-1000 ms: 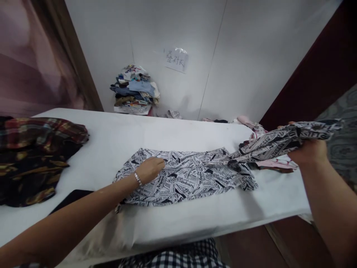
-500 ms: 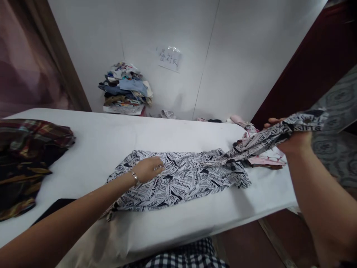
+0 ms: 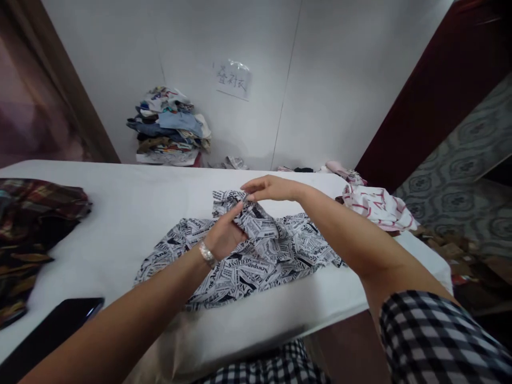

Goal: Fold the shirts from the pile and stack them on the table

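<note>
**Newsprint shirt: sleeve brought in**

Since a second ago the right hand (image 3: pixel 269 188) has carried the sleeve from off-table onto the newsprint-pattern shirt (image 3: pixel 256 256); fold under way. Left hand (image 3: pixel 224 234) fingers pinch the gathered cloth, right fingertips pressed together above it. Table (image 3: pixel 132 208) lies bare beyond the fingers; near edge below.

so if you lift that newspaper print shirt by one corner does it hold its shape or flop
Probably flops: the newspaper print shirt bunches into soft folds where the left hand and right hand pinch it. Likely light and thin, since it lies flat on the table.
</note>
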`<state>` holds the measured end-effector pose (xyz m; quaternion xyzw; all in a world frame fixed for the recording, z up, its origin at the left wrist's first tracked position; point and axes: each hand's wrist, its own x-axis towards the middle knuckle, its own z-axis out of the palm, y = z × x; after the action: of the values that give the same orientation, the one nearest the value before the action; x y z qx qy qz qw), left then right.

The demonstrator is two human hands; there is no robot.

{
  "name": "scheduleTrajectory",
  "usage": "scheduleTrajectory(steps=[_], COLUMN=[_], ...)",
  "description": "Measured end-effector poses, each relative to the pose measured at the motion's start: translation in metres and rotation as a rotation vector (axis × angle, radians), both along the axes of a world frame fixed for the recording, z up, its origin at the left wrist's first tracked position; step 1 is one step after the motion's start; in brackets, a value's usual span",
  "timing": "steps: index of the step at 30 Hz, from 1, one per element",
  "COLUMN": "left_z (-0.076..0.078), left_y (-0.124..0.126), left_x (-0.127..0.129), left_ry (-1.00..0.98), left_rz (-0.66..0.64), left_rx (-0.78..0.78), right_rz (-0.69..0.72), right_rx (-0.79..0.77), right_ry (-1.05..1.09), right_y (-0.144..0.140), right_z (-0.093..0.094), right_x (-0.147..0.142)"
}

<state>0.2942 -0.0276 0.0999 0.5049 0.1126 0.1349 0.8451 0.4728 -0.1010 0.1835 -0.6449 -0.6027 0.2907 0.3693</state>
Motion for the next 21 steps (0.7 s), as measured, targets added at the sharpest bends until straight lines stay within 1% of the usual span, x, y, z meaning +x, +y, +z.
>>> scheduleTrajectory(steps=[2,5,8,10,12,13,15,16,18,19,21], left_z=[-0.011,-0.02,-0.021,-0.018,-0.015,-0.014,-0.01,-0.007,0.002,0.007,0.019], left_y=[0.009,0.02,0.02,0.015,0.01,0.008,0.008,0.008,0.008,0.007,0.0], left_x=[-0.009,-0.021,-0.028,-0.03,-0.03,-0.029,-0.027,-0.025,-0.019,-0.014,-0.002], left_ry=[0.061,0.101,0.087,0.085,0.091,0.09,0.076,0.062,0.018,-0.009,-0.057], left_rz=[0.05,0.052,0.029,0.014,-0.006,-0.009,0.01,0.03,0.061,0.063,0.038], left_rx=[-0.076,-0.11,-0.095,-0.074,-0.04,-0.021,0.017,0.031,0.052,0.069,0.13], right_rz=[-0.044,-0.234,-0.445,-0.515,-0.559,-0.585,-0.633,-0.65,-0.656,-0.626,-0.504], right_rx=[-0.035,-0.084,-0.108,-0.104,-0.089,-0.078,-0.047,-0.015,0.103,0.173,0.284], right_ry=[0.013,-0.002,-0.111,-0.134,-0.132,-0.133,-0.128,-0.109,-0.026,0.028,0.108], right_y=[-0.014,-0.053,-0.09,-0.104,-0.11,-0.11,-0.108,-0.106,-0.101,-0.097,-0.089], right_z=[-0.021,-0.061,-0.105,-0.129,-0.145,-0.15,-0.154,-0.153,-0.146,-0.141,-0.129], right_x=[0.019,0.053,0.074,0.08,0.083,0.084,0.083,0.081,0.067,0.055,0.026])
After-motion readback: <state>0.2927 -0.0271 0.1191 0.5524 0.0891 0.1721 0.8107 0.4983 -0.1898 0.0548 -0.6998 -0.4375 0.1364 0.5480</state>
